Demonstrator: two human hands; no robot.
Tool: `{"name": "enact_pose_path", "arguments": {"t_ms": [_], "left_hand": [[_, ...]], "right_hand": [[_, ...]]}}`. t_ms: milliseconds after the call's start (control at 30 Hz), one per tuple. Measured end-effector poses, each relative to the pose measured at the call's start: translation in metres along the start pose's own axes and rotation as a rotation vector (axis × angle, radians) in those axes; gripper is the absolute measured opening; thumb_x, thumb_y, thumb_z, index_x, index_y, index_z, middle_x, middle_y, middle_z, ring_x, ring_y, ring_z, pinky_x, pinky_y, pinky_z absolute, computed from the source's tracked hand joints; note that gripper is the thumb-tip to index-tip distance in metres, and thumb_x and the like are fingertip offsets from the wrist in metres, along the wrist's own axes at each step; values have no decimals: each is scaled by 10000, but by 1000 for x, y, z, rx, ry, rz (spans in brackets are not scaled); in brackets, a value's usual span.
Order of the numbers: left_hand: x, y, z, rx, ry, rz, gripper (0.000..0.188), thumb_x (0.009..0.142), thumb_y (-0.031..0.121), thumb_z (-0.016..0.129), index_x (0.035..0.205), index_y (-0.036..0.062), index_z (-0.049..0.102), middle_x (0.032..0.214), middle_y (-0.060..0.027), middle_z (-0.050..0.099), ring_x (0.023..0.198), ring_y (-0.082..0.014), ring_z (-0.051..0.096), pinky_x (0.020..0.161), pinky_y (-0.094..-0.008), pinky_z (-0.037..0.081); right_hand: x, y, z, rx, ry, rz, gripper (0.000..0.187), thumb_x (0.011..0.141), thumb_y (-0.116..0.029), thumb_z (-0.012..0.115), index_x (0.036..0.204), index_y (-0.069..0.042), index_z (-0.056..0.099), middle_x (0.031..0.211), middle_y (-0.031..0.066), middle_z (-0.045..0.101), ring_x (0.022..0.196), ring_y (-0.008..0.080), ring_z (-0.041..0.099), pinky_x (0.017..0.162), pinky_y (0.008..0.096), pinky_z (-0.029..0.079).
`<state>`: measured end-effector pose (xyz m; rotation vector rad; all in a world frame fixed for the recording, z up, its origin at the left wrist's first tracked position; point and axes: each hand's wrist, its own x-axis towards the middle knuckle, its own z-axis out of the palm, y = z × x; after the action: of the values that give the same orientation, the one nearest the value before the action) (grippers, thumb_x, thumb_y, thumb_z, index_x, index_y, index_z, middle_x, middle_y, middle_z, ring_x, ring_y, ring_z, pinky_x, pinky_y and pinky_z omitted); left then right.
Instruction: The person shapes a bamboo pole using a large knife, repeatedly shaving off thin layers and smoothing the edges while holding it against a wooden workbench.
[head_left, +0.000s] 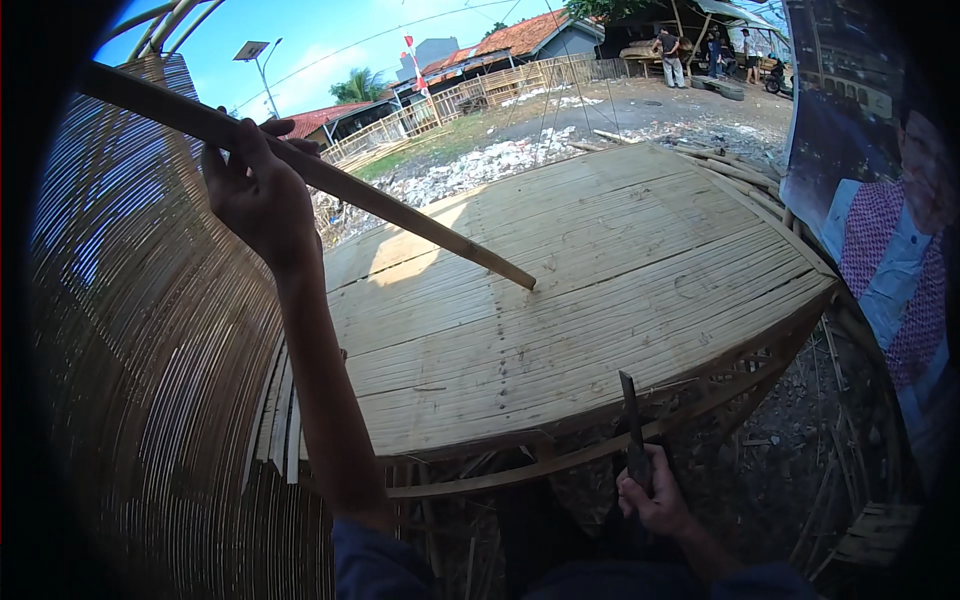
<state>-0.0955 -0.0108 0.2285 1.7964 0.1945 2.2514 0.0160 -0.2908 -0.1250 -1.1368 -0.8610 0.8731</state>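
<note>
My left hand (262, 205) is raised at the upper left, its fingers closed around a long bamboo slat (400, 213). The slat slants down to the right, and its lower end meets or hangs just over the tabletop of split bamboo strips (600, 330). Low on the right, in front of the table's near edge, my right hand (655, 495) is wrapped round a dark, narrow knife (632, 410). Its blade points upward, apart from the slat. The handle is mostly hidden in my fingers.
A woven bamboo screen (140, 300) stands close on the left. A printed banner (870, 220) hangs at the right. Bamboo poles (735, 172) lie beyond the table's right side. Farther off are scattered litter (470, 165), a bamboo fence (480, 95) and several people (672, 55).
</note>
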Motion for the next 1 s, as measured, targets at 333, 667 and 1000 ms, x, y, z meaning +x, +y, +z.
{"name": "enact_pose_path", "arguments": {"t_ms": [333,667,1000], "left_hand": [[22,-3,-3,-235,199,-67,266,954,121,371,1193,6,393,663,-27,468,476,-94,439,469,-239,402],[4,34,11,-321,-19,-253,364,963,180,344,1277,1,292,952,-134,420,720,-205,530,708,-334,514],[-27,15,-22,-542,55,-329,120,962,130,425,1026,29,414,828,-88,538,690,-156,583,558,-253,520]], "right_hand": [[31,-44,16,240,-36,-111,411,936,-172,483,1236,-33,239,785,51,524,547,74,529,484,250,471],[81,-81,47,87,-51,-233,398,933,-200,498,1200,10,289,667,26,505,502,68,500,446,226,419],[58,-57,21,10,28,-192,422,910,-195,527,1213,5,311,586,15,513,487,81,507,461,253,425]]}}
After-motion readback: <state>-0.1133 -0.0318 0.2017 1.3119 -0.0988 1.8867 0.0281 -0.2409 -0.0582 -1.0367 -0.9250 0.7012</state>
